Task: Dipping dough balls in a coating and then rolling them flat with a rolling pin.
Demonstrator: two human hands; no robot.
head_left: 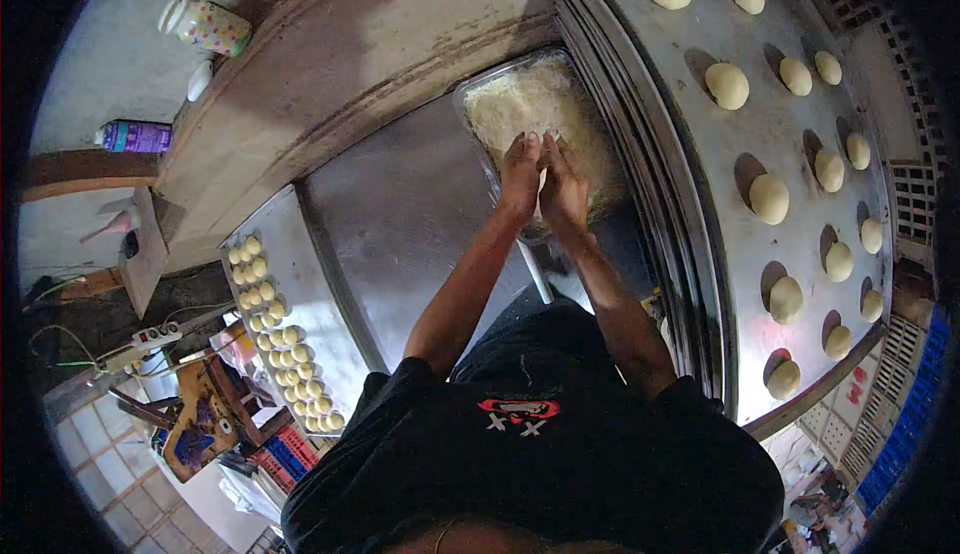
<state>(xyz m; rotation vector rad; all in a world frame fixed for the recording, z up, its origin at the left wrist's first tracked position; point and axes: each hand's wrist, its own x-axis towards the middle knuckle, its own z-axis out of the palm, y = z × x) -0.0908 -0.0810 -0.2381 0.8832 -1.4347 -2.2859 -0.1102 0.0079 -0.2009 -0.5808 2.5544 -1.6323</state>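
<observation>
My left hand [520,174] and my right hand [565,186] are cupped together over a rectangular tray [470,119] of pale crumbs or flour [520,99]. Between the palms shows a sliver of a cream-coloured dough ball [543,180]; the fingers hide most of it. To the right, larger round dough balls [727,86] sit spaced in rows on a metal sheet [690,134]. At the left, many small dough balls [268,292] lie close together on another metal tray [335,329].
Several metal sheets [640,114] are stacked under the right-hand one, their edges beside the crumb tray. A spotted jar [215,29] and a purple container [138,137] stand on the far-left ledge. A power strip [156,335] with cables lies lower left. Crates [905,404] stand far right.
</observation>
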